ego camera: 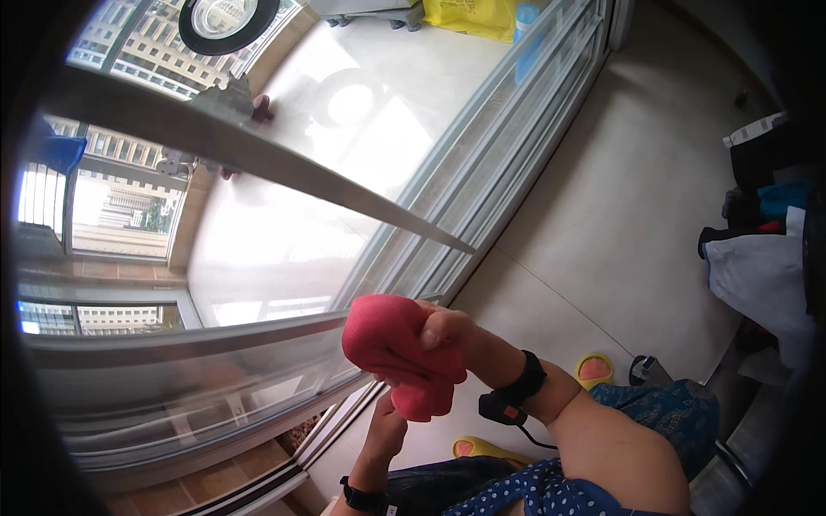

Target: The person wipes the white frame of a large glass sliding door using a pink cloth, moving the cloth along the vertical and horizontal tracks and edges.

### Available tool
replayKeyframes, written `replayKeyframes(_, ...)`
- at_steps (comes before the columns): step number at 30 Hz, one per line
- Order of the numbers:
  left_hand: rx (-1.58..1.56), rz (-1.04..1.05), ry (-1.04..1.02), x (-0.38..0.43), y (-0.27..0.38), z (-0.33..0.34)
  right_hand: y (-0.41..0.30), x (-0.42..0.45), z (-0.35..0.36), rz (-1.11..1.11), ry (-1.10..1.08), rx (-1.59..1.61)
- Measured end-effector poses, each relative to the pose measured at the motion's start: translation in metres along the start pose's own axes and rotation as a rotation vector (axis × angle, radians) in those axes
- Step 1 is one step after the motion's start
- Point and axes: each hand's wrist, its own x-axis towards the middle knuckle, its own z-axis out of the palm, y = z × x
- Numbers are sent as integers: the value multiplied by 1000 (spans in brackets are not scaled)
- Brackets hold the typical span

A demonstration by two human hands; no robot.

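A pinkish-red cloth [403,348], folded and bunched, is held up in front of the glass sliding door. My right hand [448,327] grips its right side, with the thumb lying over the fabric. At the cloth's lower left edge is my left hand [389,419], its fingers partly hidden behind the folds. Both wrists wear black bands, and a small black device [502,409] with a cable hangs by the right one.
Sliding-door tracks [490,174] run diagonally beside me, and a grey door frame [271,161] crosses the view. Clothes [752,264] are piled at the right. Beyond the glass are a yellow bag [471,18] and a round black-rimmed object [226,19]. My feet wear yellow slippers [590,367].
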Motion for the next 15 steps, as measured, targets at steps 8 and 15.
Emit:
replayKeyframes(8,585,9,-250,37,-53,-17,-22,-5,9,-149,3,16)
replayKeyframes(15,749,-183,-404,53,-99,-44,-34,-17,6,-290,10,101)
